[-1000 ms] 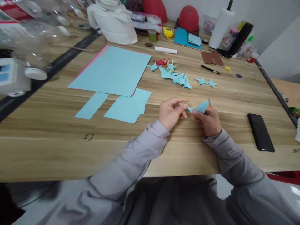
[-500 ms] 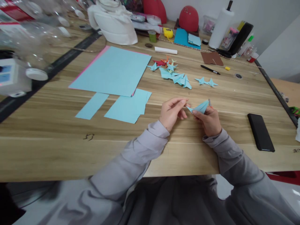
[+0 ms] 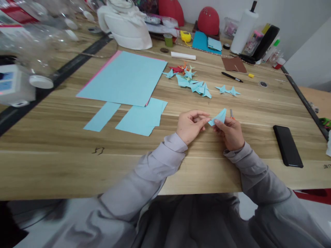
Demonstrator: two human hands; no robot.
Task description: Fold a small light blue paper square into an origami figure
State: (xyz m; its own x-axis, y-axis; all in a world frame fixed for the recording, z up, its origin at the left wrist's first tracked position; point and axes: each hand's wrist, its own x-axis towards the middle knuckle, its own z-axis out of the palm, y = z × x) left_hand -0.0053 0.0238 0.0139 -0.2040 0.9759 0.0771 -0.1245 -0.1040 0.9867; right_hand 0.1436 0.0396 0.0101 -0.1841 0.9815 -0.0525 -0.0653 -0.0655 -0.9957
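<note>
1. Since the earlier frame, the folded blue paper has been tilted more steeply, and the thumb of the left hand has been brought down to its left tip.
2. The paper is held in the air above the counter, between the two hands, probably so that both of its sides can be reached by the fingers.
3. By the right hand, the body of the paper is pinched between the thumb and the bent fingers; in this way it is kept steady, it seems.
4. By the left hand, the narrow tip appears to be pinched between thumb and forefinger, while the other fingers are loosely curled. A small point seems to need such a fine grip.
5. Just beyond the right hand, a grey and orange tool is partly hidden; its kind cannot be told surely.
6. Farther back, two small folded figures are laid apart from the heap of folded figures, perhaps to be kept separate.
7. The large blue sheet and the smaller blue pieces are placed at the left, where the working space is not disturbed.
</note>
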